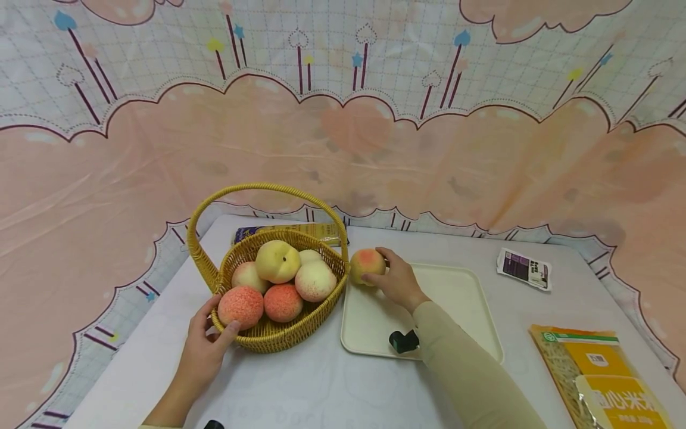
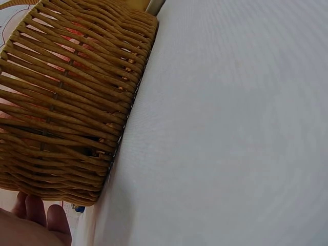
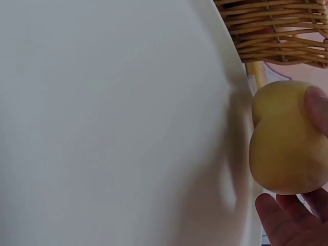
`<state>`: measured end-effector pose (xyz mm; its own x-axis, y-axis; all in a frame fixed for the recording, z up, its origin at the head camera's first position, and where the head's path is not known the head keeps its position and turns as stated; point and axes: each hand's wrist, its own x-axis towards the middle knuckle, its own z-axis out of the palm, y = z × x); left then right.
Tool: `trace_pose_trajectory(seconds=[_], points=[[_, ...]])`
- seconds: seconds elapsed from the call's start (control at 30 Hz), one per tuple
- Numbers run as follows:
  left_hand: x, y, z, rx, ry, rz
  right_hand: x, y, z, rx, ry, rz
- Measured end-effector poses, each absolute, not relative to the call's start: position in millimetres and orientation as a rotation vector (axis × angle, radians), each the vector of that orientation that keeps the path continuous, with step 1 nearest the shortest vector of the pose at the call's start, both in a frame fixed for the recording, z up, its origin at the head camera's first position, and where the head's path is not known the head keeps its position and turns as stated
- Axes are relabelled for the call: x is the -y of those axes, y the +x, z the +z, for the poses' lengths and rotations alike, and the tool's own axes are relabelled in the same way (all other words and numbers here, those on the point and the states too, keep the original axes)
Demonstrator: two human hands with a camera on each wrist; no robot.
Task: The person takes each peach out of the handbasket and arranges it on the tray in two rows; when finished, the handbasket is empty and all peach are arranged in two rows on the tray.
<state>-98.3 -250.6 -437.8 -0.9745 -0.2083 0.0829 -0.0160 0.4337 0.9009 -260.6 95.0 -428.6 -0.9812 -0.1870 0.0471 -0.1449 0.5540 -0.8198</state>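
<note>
My right hand [image 1: 401, 280] grips a yellow peach with a red blush [image 1: 367, 266], held over the back left corner of a cream tray [image 1: 455, 298]. In the right wrist view the peach [image 3: 289, 138] sits between thumb and fingers, just above the tray's edge. At the left, my left hand [image 1: 206, 339] holds the near left side of a yellow wicker basket [image 1: 284, 341], its thumb over the rim beside a red speckled peach [image 1: 241, 307]. Several peaches lie in the basket, among them a large yellow one [image 1: 277, 261]. The left wrist view shows fingertips against the basket's woven wall [image 2: 77, 102].
Behind the basket lies a long yellow and blue packet [image 1: 327, 232]. A small purple and white sachet [image 1: 524, 269] is at the back right, and a large orange bag [image 1: 600, 375] at the front right. The basket's tall handle [image 1: 262, 186] arches over the fruit. A patterned cloth hangs behind.
</note>
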Motion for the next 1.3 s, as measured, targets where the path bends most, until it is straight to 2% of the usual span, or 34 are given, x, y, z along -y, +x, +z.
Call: trace_pose_trajectory(seconds=[1.3], points=[[254.0,-100.9,-440.1,2.535,0.221,-1.584,-89.1,-268.2,-435.9,-2.695,-0.258,-1.439]])
